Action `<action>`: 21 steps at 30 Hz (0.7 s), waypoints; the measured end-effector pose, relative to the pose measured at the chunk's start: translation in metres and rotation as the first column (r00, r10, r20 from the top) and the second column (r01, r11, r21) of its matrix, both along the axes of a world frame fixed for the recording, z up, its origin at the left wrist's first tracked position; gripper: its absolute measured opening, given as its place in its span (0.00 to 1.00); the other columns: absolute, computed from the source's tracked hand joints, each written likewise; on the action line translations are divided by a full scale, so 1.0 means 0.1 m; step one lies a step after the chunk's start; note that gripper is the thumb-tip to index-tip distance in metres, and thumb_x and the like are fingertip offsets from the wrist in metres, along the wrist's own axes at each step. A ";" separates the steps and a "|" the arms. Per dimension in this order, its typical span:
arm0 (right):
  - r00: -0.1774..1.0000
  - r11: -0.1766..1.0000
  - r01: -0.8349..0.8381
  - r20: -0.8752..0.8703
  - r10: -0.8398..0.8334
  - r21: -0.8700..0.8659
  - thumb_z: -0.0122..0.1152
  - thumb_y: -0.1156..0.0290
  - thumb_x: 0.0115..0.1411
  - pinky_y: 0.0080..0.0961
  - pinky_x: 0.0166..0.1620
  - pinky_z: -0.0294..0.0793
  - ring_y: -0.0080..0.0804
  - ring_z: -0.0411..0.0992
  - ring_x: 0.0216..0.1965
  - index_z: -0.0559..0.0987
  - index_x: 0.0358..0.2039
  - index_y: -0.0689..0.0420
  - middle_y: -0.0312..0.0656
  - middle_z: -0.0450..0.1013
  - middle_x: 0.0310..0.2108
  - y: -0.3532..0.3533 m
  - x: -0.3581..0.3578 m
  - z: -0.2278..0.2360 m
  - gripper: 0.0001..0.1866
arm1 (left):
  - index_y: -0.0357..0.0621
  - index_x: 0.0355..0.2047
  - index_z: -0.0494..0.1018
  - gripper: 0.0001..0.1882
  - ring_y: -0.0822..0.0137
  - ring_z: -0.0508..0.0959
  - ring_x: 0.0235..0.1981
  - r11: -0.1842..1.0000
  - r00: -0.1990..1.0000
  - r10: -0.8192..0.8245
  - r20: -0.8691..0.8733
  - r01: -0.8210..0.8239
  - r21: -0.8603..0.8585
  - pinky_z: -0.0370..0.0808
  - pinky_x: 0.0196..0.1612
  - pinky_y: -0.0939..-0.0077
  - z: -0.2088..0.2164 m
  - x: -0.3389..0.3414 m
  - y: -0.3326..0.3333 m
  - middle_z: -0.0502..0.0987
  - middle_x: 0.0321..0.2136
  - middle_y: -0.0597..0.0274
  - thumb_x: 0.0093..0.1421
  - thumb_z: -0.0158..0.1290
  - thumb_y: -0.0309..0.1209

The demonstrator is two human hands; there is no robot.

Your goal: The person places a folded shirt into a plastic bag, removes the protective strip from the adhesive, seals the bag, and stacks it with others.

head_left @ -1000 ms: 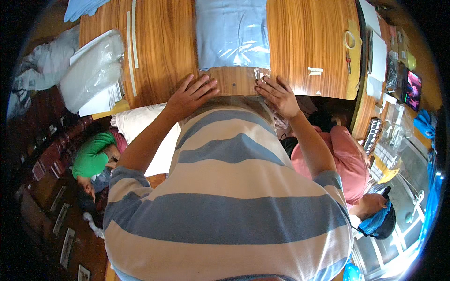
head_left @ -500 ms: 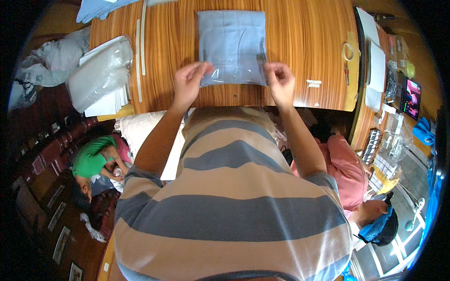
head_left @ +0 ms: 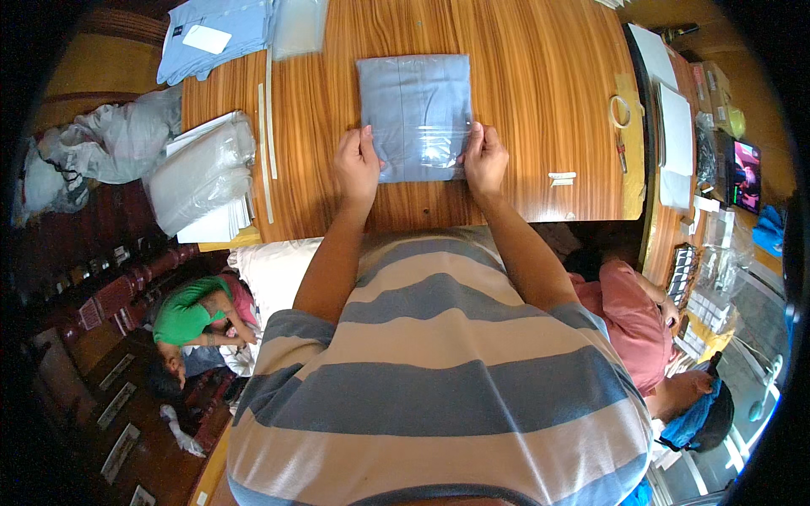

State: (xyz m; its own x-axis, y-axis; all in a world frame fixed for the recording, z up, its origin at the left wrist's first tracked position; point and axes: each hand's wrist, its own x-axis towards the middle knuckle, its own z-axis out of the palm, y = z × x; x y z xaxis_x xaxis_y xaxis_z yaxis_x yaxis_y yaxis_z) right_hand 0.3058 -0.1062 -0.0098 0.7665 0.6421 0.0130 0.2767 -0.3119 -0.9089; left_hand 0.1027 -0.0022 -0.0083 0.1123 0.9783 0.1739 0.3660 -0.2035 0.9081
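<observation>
A folded blue-grey garment in a clear plastic bag point(head_left: 415, 97) lies flat on the wooden table in front of me. Light glints off the clear film across its near part. At the near left edge, my left hand point(head_left: 358, 167) is closed on the bag, thumb on top and fingers partly hidden beneath. My right hand point(head_left: 487, 162) grips the opposite edge the same way, thumb uppermost and fingers curled at the side.
Folded blue garments point(head_left: 211, 42) with a white tag lie far left, near clear bags point(head_left: 299, 29). More clear bags point(head_left: 202, 173) cover papers at the left edge. A tape roll point(head_left: 619, 111) and a red-handled tool point(head_left: 622, 154) lie right. People sit left point(head_left: 192, 312) and right point(head_left: 624, 316).
Both hands have closed on the bag's side edges, where before they hovered at its near corners with fingers curled. The view has shifted, showing more of the far left garments.
</observation>
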 end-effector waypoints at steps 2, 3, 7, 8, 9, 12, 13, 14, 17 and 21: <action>1.000 1.000 0.004 0.019 -0.004 0.023 0.58 0.56 0.75 0.29 0.20 0.73 0.27 0.78 0.16 0.80 0.28 0.64 0.40 0.74 0.16 0.00 0.01 -0.02 0.24 | 0.35 0.32 0.79 0.19 0.55 0.78 0.16 0.948 0.989 0.061 -0.135 -0.015 0.317 0.75 0.26 0.61 -0.06 -0.01 0.07 0.75 0.24 0.50 0.74 0.54 0.39; 1.000 1.000 0.000 0.026 0.000 -0.020 0.59 0.56 0.74 0.30 0.21 0.75 0.30 0.79 0.16 0.79 0.28 0.64 0.42 0.75 0.16 0.01 0.01 -0.02 0.24 | 0.35 0.32 0.79 0.20 0.52 0.79 0.19 0.971 0.968 0.060 -0.242 0.000 0.239 0.75 0.28 0.58 -0.08 -0.02 0.10 0.76 0.23 0.49 0.73 0.54 0.41; 0.997 0.987 0.037 -0.065 -0.047 -0.153 0.64 0.55 0.71 0.34 0.24 0.78 0.36 0.81 0.17 0.79 0.26 0.64 0.48 0.77 0.17 0.09 0.12 0.07 0.24 | 0.39 0.29 0.80 0.25 0.44 0.82 0.30 0.963 0.851 -0.143 -0.505 0.002 -0.269 0.77 0.33 0.52 0.41 0.11 0.28 0.79 0.27 0.47 0.71 0.55 0.50; 0.991 0.984 0.048 -0.113 -0.068 -0.171 0.65 0.54 0.70 0.34 0.25 0.79 0.37 0.81 0.17 0.79 0.26 0.64 0.48 0.78 0.17 0.10 0.14 0.09 0.24 | 0.41 0.28 0.80 0.25 0.44 0.83 0.32 0.905 0.828 -0.224 -0.514 -0.019 -0.425 0.77 0.33 0.52 0.55 0.15 0.33 0.80 0.29 0.47 0.70 0.55 0.51; 0.996 0.980 0.034 -0.079 -0.050 -0.194 0.67 0.53 0.68 0.36 0.26 0.80 0.38 0.81 0.18 0.81 0.26 0.64 0.48 0.80 0.19 0.11 0.17 0.13 0.24 | 0.42 0.28 0.80 0.24 0.44 0.83 0.32 0.951 0.820 -0.144 -0.554 -0.040 -0.306 0.77 0.33 0.52 0.51 0.11 0.36 0.80 0.30 0.48 0.70 0.55 0.51; 0.999 0.983 0.010 -0.042 -0.018 -0.183 0.67 0.54 0.68 0.37 0.27 0.80 0.39 0.82 0.18 0.82 0.27 0.64 0.49 0.80 0.18 0.14 0.20 0.04 0.23 | 0.45 0.30 0.81 0.22 0.45 0.83 0.32 0.994 0.786 0.107 -0.609 -0.083 0.068 0.78 0.34 0.54 0.26 -0.12 0.47 0.81 0.32 0.51 0.69 0.56 0.50; 0.998 0.982 0.028 -0.052 -0.038 -0.188 0.68 0.55 0.67 0.37 0.26 0.80 0.40 0.82 0.18 0.82 0.27 0.63 0.50 0.80 0.18 0.14 0.20 0.03 0.22 | 0.46 0.35 0.82 0.15 0.46 0.82 0.33 0.988 0.836 0.110 -0.537 -0.034 0.151 0.79 0.35 0.56 0.29 -0.15 0.46 0.81 0.32 0.53 0.69 0.58 0.44; 0.997 0.982 0.034 -0.067 -0.047 -0.183 0.68 0.55 0.67 0.37 0.26 0.80 0.40 0.81 0.18 0.82 0.27 0.64 0.50 0.80 0.18 0.14 0.20 0.03 0.22 | 0.45 0.36 0.82 0.13 0.47 0.82 0.33 0.970 0.878 0.001 -0.478 0.115 0.214 0.79 0.36 0.57 0.30 -0.15 0.42 0.81 0.32 0.55 0.68 0.58 0.42; 0.997 0.984 0.038 -0.065 -0.050 -0.172 0.68 0.56 0.67 0.37 0.25 0.79 0.40 0.81 0.17 0.81 0.26 0.64 0.50 0.79 0.17 0.13 0.19 0.07 0.22 | 0.47 0.42 0.83 0.09 0.54 0.82 0.46 0.709 0.733 -0.414 -0.539 0.631 0.315 0.79 0.48 0.59 0.34 -0.19 0.40 0.83 0.42 0.60 0.67 0.60 0.36; 0.997 0.987 0.038 -0.054 -0.047 -0.159 0.67 0.57 0.68 0.35 0.24 0.79 0.37 0.80 0.16 0.80 0.25 0.64 0.49 0.78 0.16 0.13 0.17 0.09 0.22 | 0.53 0.63 0.74 0.23 0.56 0.67 0.69 0.602 0.528 -0.484 -0.698 0.780 0.172 0.64 0.69 0.49 0.27 -0.08 0.42 0.71 0.66 0.61 0.70 0.55 0.41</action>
State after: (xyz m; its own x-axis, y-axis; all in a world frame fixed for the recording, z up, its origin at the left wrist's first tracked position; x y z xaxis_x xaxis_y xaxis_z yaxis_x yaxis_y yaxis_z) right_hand 0.3223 -0.0935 -0.0006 0.7894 0.5997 -0.1310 0.2088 -0.4630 -0.8614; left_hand 0.0946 0.0395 0.0185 0.8807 0.4244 0.2106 0.3407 -0.8762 0.3409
